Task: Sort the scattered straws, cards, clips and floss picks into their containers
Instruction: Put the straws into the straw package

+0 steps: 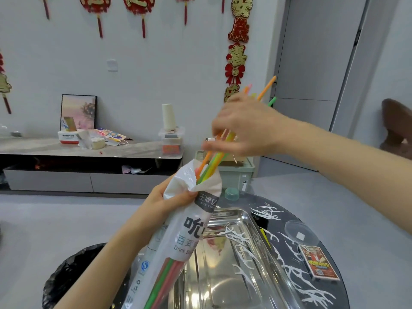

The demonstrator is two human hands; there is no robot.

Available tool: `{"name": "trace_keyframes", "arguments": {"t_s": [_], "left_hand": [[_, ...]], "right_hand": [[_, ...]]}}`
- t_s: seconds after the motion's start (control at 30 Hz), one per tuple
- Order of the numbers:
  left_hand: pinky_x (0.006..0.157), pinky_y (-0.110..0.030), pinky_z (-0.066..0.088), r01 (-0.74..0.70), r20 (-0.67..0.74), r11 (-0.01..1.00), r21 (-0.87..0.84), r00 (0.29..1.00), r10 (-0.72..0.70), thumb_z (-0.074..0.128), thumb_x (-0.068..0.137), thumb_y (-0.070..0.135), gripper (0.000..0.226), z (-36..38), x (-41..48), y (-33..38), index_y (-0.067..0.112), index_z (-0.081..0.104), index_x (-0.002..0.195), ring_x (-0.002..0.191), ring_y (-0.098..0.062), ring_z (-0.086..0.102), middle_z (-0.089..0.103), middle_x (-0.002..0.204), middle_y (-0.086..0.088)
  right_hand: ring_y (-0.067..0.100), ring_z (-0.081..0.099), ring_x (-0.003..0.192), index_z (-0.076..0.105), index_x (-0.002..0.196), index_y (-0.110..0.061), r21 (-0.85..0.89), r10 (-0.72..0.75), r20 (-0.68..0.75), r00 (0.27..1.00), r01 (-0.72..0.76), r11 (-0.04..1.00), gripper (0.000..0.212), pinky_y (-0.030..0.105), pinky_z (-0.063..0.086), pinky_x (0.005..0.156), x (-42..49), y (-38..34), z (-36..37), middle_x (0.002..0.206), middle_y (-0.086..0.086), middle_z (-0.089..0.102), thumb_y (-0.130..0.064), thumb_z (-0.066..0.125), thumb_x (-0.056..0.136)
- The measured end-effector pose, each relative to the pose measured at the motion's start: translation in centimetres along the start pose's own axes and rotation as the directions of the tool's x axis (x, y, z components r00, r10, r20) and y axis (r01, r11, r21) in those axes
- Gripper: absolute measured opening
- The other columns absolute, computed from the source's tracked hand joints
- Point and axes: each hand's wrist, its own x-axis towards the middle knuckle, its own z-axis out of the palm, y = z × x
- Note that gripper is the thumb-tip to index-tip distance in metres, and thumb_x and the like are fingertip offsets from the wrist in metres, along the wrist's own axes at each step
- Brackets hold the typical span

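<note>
My left hand (162, 201) grips a white plastic straw bag (185, 233) near its open top, held upright above the table. My right hand (243, 128) holds a bundle of coloured straws (214, 163), orange, green and yellow, whose lower ends are inside the bag's mouth. More straws show through the bag's lower part. White floss picks (243, 248) lie scattered in the steel tray (223, 286) and on the dark table. A card box (317, 263) lies on the table at the right. No clips can be made out.
A clear round lid (301, 233) lies near the card box, and a small green cup (231, 194) stands at the table's far edge. A black bin bag (73, 279) sits on the floor at left. A grey storage box (236, 172) stands behind the table.
</note>
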Motion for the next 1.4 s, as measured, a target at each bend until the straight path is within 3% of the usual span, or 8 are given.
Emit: {"name": "trace_keyframes", "arguments": {"t_s": [0.1,0.2,0.33,0.53,0.73,0.9,1.1,1.4], "left_hand": [[0.061,-0.033,0.056,0.027,-0.002,0.999,-0.022,1.000,-0.027,0.076,0.075,0.025,0.024,-0.3,-0.1,0.1,0.025,0.072,0.099,0.077,-0.027,0.071,0.073,0.096,-0.015],[0.061,-0.033,0.056,0.047,0.025,0.999,-0.022,0.999,-0.047,0.075,0.076,0.019,0.024,0.0,0.0,0.2,0.022,0.072,0.100,0.076,-0.027,0.071,0.072,0.095,-0.017],[0.061,-0.033,0.056,0.069,0.046,0.998,0.010,0.997,-0.069,0.072,0.071,0.023,0.027,0.5,0.4,0.4,0.023,0.073,0.098,0.074,-0.028,0.070,0.072,0.094,-0.017],[0.061,-0.031,0.055,0.072,0.068,0.993,0.096,0.995,-0.079,0.077,0.077,0.018,0.024,0.6,0.3,0.4,0.026,0.072,0.099,0.076,-0.027,0.071,0.073,0.093,-0.014],[0.062,-0.030,0.055,0.102,0.060,0.982,0.159,0.992,-0.113,0.081,0.073,0.028,0.027,0.5,0.3,0.4,0.031,0.071,0.098,0.077,-0.027,0.072,0.073,0.094,-0.012],[0.065,-0.030,0.056,0.111,0.072,0.975,0.192,0.989,-0.127,0.080,0.070,0.032,0.034,0.7,0.3,0.3,0.036,0.069,0.102,0.083,-0.027,0.072,0.073,0.098,-0.009],[0.061,-0.026,0.055,0.089,0.109,0.967,0.238,0.987,-0.118,0.073,0.070,0.041,0.030,1.5,0.4,0.3,0.039,0.069,0.099,0.078,-0.022,0.072,0.074,0.094,-0.005],[0.064,-0.026,0.055,0.060,0.143,0.965,0.256,0.985,-0.099,0.075,0.061,0.049,0.051,2.0,0.7,0.1,0.033,0.065,0.109,0.083,-0.023,0.072,0.073,0.099,-0.005]], "right_hand": [[0.019,0.053,0.103,0.067,0.094,-0.018,0.003,0.283,-0.111,0.953,-0.284,0.959,0.067,0.039,0.024,0.107,-1.1,3.3,0.2,0.096,-0.003,0.063,-0.067,0.022,0.089],[0.018,0.052,0.090,0.063,0.084,-0.013,0.335,0.570,-0.022,0.822,-0.531,0.778,0.053,0.034,0.038,0.085,-2.0,5.1,1.2,0.090,-0.001,0.055,-0.061,0.039,0.091],[0.004,0.045,0.061,0.059,0.078,-0.001,0.603,0.748,0.073,0.660,-0.627,0.494,0.050,0.022,0.032,0.054,-2.3,5.2,2.6,0.071,-0.005,0.052,-0.050,0.053,0.090],[0.007,0.064,0.051,0.056,0.078,-0.008,0.793,0.846,0.239,0.477,-0.599,0.114,0.016,0.022,0.056,0.053,-2.7,5.3,4.7,0.073,0.001,0.064,-0.019,0.062,0.087],[0.003,0.061,0.043,0.063,0.076,-0.010,0.854,0.890,0.148,0.431,-0.510,0.105,0.016,0.016,0.047,0.041,-3.4,4.4,4.8,0.070,0.004,0.066,-0.009,0.056,0.091],[0.014,0.064,0.046,0.054,0.082,-0.010,0.876,0.801,0.356,0.481,-0.471,-0.106,0.029,0.027,0.054,0.044,-4.0,3.5,3.9,0.069,0.007,0.062,-0.034,0.049,0.097],[0.023,0.069,0.059,0.058,0.080,-0.012,0.833,0.709,0.259,0.656,-0.524,0.181,0.018,0.031,0.056,0.049,-3.9,1.0,3.8,0.080,0.013,0.065,-0.014,0.049,0.095],[0.009,0.062,0.059,0.024,0.146,-0.023,0.882,0.814,0.283,0.507,-0.472,-0.013,0.067,0.021,0.054,0.049,-3.2,1.6,4.9,0.084,-0.006,0.055,-0.012,0.057,0.089]]}}
